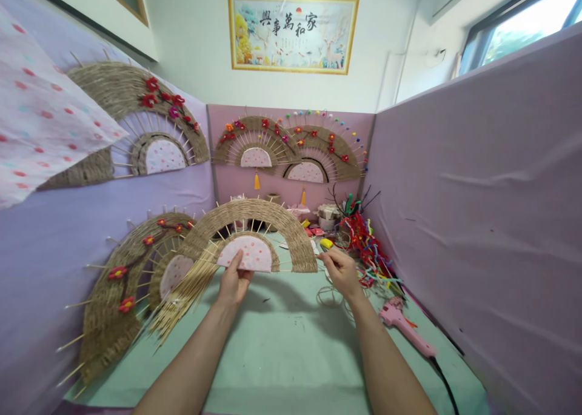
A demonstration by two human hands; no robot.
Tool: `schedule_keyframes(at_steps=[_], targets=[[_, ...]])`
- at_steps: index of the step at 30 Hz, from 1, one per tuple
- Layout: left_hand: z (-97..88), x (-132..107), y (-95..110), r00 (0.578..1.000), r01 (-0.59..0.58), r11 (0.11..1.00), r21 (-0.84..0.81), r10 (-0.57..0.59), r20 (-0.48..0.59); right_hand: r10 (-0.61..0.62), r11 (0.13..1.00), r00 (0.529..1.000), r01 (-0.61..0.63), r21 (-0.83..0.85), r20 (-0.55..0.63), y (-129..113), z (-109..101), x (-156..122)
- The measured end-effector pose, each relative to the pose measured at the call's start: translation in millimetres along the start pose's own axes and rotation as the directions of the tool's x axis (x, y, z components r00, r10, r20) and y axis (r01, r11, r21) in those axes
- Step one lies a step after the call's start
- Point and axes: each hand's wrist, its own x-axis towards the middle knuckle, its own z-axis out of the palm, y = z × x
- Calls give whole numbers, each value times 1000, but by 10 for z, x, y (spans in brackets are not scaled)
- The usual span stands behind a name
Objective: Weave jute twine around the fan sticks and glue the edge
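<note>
Above green table [282,354], dead centre: woven fan [257,218] upright, flat base running 9-to-3. Left hand [234,283] at fan's 6 o'clock, thumb and fingers clamped on pink hub [252,254]. Right hand [341,271] at 3 o'clock corner, fingertips pinched together (gripping anything or not, cannot tell).

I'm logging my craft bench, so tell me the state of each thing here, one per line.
woven fan, held upright above the table, no flowers on it.
left hand, fingers pinching the fan's pink half-circle.
right hand, fingers pinched at the fan's right end.
glue gun, lying on the table, cord attached.
flowered fan, leaning upright at the left, red flowers on it.
</note>
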Motion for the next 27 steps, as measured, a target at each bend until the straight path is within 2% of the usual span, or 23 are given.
schedule_keyframes(at_steps=[3,6,10,13,17,21,24,27], targets=[[-5,15,23,1000,23,999,-24,-23,-5,17,995,1000,-17,95,-2,-18,-21,2],[26,35,42,999,45,998,-46,-45,-7,111,972,993,-100,211,-42,2,-26,4],[168,55,26,998,59,996,-70,-58,19,257,908,966,-231,350,-31,91,-20,1],[309,59,-29,997,69,992,-108,-66,38,313,875,949,-274,400,-34,152,-21,1],[407,78,-124,998,43,989,-138,-36,50,314,918,945,-278,284,-92,176,-22,10],[352,123,-178,999,-27,994,-110,30,25,243,970,964,-238,53,-113,194,18,8],[283,151,-184,997,-72,994,-80,73,5,155,982,987,-158,-106,-40,214,60,-13],[240,163,-178,995,-97,994,-52,96,-22,96,978,992,-80,-195,75,217,82,-35]])
